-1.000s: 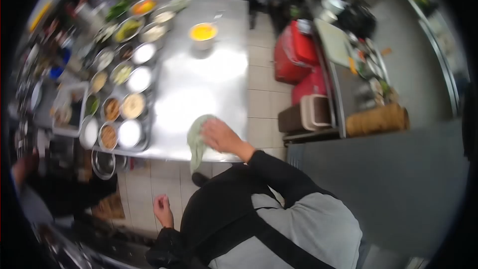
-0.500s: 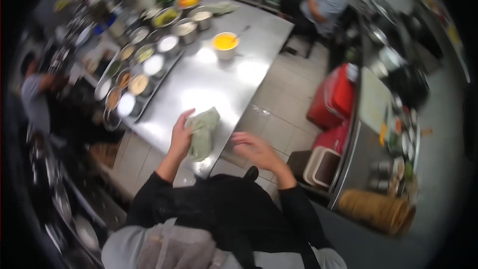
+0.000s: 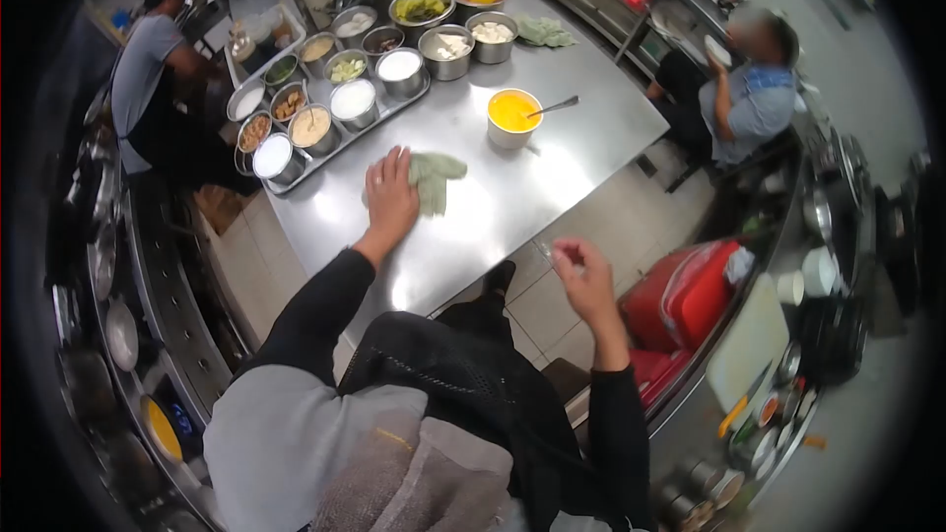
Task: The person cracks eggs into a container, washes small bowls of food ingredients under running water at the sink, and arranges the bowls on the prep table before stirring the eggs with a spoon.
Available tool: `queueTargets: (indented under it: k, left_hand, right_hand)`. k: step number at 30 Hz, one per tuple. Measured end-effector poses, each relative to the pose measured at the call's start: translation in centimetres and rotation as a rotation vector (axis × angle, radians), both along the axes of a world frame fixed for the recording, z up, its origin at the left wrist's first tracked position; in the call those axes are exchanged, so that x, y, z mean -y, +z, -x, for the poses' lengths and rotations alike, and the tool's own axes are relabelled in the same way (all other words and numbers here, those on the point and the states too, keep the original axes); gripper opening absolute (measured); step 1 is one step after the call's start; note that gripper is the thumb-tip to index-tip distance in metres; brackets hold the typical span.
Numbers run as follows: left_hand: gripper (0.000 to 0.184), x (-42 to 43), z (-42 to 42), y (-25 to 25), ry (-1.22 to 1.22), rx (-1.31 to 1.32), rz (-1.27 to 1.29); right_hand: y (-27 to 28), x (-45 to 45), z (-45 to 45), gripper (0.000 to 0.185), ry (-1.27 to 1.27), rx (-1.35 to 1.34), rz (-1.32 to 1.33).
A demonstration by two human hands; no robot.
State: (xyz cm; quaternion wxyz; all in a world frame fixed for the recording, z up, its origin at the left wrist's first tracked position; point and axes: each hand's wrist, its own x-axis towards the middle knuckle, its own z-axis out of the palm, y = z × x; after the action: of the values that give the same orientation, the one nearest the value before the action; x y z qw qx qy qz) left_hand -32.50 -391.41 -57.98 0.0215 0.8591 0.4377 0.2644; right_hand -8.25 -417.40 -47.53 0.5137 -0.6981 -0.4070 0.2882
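On the steel table, my left hand [image 3: 392, 199] rests palm down with its fingers on the left part of a pale green cloth [image 3: 437, 180]. The rest of the cloth spreads out to the right of those fingers. My right hand [image 3: 586, 284] is in the air beyond the table's right edge, fingers loosely bent and apart from the thumb, with nothing visible in it. Forward of the cloth stands a white tub of yellow liquid [image 3: 510, 135], a spoon [image 3: 556, 105] leaning out over its right rim.
A tray [image 3: 335, 150] with several metal tins of ingredients lines the left of the steel table [image 3: 414, 266]. Another green cloth [image 3: 544, 32] lies at the far end. Co-workers are at left [image 3: 158, 69] and right [image 3: 744, 99]. A red cooler [image 3: 680, 291] and a knife [image 3: 744, 402] are at right.
My left hand has moved forward over the table, and the cloth now lies spread on the surface. My right hand has swung right, its fingers more bent. The view has turned.
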Motion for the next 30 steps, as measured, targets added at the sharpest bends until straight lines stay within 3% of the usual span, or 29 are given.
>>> queueTargets:
  k: [1,3,5,6,8,9,10,11,12,13,15,18,19,21,25,26,27,29,30]
  left_hand:
    - [0.048,-2.1,-1.8,-0.4,0.052,0.014,0.005]
    - [0.043,-6.0,-4.9,0.0,0.124,0.027,0.097]
    - [0.060,-6.9,-6.9,2.2,0.060,0.017,0.037]
    - [0.060,-6.9,-7.9,3.4,0.076,0.014,0.043]
    - [0.080,-6.0,-10.5,5.2,-0.305,0.633,0.514]
    - [0.080,-5.5,-12.3,5.1,-0.297,0.634,0.519]
    - [0.095,-4.8,-14.2,4.4,-0.293,0.658,0.514]
    - [0.111,-4.2,-15.7,3.5,-0.286,0.684,0.510]
    - [0.111,-3.8,-16.8,2.3,-0.268,0.690,0.517]
    - [0.118,-4.0,-18.0,1.3,-0.216,0.666,0.571]
    - [0.125,-5.2,-19.1,0.5,-0.146,0.668,0.615]
    - [0.134,-4.9,-19.4,0.8,-0.094,0.610,0.778]
    - [0.134,-4.3,-19.3,0.5,-0.074,0.624,0.789]
    - [0.135,-4.5,-19.3,0.4,-0.139,0.689,0.523]
    - [0.129,-4.4,-18.6,1.0,-0.156,0.728,0.645]
    - [0.124,-4.2,-18.5,1.6,-0.140,0.699,0.650]
    - [0.121,-4.2,-18.5,1.5,-0.120,0.671,0.687]
    - [0.119,-3.9,-19.1,1.0,-0.015,0.531,0.595]
    - [0.119,-3.8,-19.3,0.8,-0.005,0.537,0.593]
  right_hand:
    - [1.3,-1.8,-1.7,0.011,0.071,0.243,-0.033]
    - [3.8,-6.5,-5.1,0.009,0.130,0.475,-0.088]
    - [6.2,-11.5,-7.7,0.008,0.219,0.671,-0.144]
    - [6.2,-14.4,-9.0,0.009,0.249,0.771,-0.213]
    - [5.4,-20.3,-12.0,0.012,0.303,0.983,-0.268]
    - [4.3,-22.8,-13.2,0.014,0.348,1.089,-0.244]
    - [3.6,-24.6,-13.6,0.014,0.361,1.082,-0.240]
    - [3.0,-26.1,-13.5,0.016,0.459,1.181,0.079]
    - [2.3,-26.9,-13.4,0.018,0.555,1.270,0.402]
    - [1.5,-27.7,-13.8,0.020,0.650,1.234,0.495]
    - [1.4,-27.9,-15.4,0.016,0.718,1.203,0.279]
    - [3.1,-28.6,-15.9,0.012,0.763,1.222,0.395]
    - [3.3,-28.2,-15.6,0.012,0.790,1.226,0.401]
    - [3.7,-28.1,-14.9,0.015,0.788,1.054,0.397]
    - [2.7,-27.8,-14.7,0.015,0.702,1.082,0.403]
    - [2.7,-27.7,-14.7,0.014,0.749,0.911,0.353]
    - [2.4,-27.9,-15.1,0.014,0.762,0.918,0.335]
    - [1.2,-28.0,-16.1,0.013,0.529,0.881,0.329]
    - [1.4,-27.6,-15.6,0.013,0.589,0.882,0.353]
